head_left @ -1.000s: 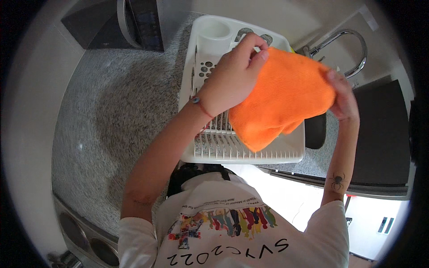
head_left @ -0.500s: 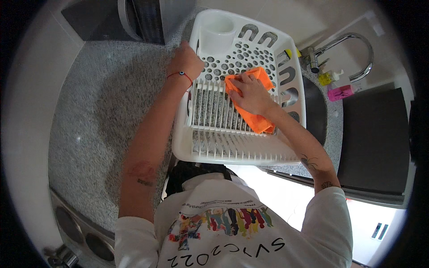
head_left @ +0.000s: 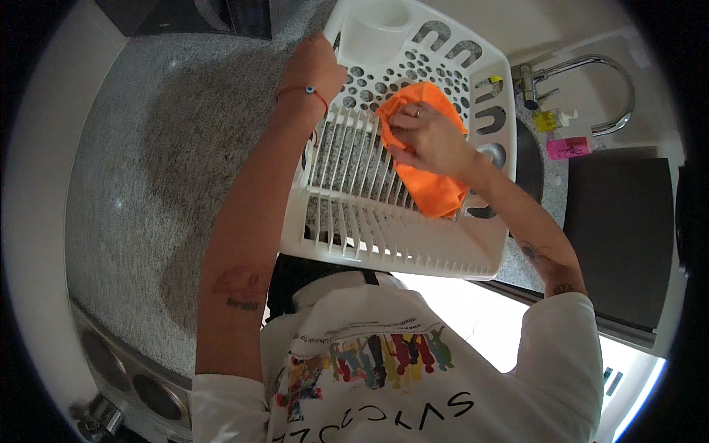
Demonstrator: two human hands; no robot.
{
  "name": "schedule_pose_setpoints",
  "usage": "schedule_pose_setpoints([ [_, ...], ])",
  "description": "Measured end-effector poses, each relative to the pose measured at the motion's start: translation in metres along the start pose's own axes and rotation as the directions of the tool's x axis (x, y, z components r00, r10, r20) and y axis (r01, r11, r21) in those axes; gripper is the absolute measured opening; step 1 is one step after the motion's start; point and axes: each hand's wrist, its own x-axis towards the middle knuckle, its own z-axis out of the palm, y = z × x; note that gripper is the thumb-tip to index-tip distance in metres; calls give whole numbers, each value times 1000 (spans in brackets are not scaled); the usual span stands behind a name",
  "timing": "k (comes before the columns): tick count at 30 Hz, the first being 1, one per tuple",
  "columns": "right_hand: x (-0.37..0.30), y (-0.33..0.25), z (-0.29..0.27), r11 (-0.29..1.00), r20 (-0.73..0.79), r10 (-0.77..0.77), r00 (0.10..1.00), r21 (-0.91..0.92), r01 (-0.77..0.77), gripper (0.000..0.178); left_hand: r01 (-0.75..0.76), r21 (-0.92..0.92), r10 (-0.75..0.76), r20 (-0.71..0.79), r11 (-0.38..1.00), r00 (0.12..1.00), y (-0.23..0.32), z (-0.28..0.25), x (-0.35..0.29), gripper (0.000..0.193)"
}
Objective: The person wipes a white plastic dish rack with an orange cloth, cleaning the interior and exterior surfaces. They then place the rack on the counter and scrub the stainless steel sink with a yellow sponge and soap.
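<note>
A white plastic dish rack [head_left: 480, 235] stands on the speckled grey counter [head_left: 122, 140], reaching to its front edge by my body. My left hand [head_left: 314, 72] is closed around the rack's left rim, near the round cutlery holder [head_left: 377, 33] in the far left corner. Under my right hand [head_left: 434, 142] an orange cloth [head_left: 432, 193] is bunched. Its curled fingers grip the cloth and press it against the rack's floor, where the plate slats meet the part with round holes. The cloth's near end hangs across the slats toward the right side.
Right of the rack lie a dark sink [head_left: 528, 159] and a curved chrome tap [head_left: 631, 92]. A yellow soap bottle [head_left: 548, 121] and a pink bottle [head_left: 569, 148] stand beside it. At the far left is a dark appliance [head_left: 255, 16]; round hotplates [head_left: 159, 395] sit near left.
My right hand and the cloth have shifted slightly, and the cloth is spread wider beyond the fingers. The left hand keeps its hold on the rim. The whole view has tilted a little.
</note>
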Motion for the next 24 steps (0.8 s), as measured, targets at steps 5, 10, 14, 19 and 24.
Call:
schedule_pose_setpoints([
  [5, -12, -44, -4, 993, 25, -13, 1000, 116, 10, 23, 0, -5, 0, -10, 1000, 1000, -1, 5, 2, 38],
  [10, -26, -73, 5, 842, 47, 97, 994, 530, -107, 19, -9, 38, 9, 3, 999, 1000, 0, 2, 2, 39],
  [14, -48, -60, -26, 406, 345, 349, 871, 782, -472, 19, 6, 92, -4, -22, 996, 1000, 2, -1, -3, 35],
  [19, -23, -15, -64, 533, 145, 670, 728, 589, -607, 27, -13, 154, 20, -41, 988, 999, 1, 7, -2, 35],
  [24, -24, -30, 16, 795, 3, 585, 811, 193, -575, 41, -30, 160, 40, -58, 987, 997, -1, 10, -1, 37],
])
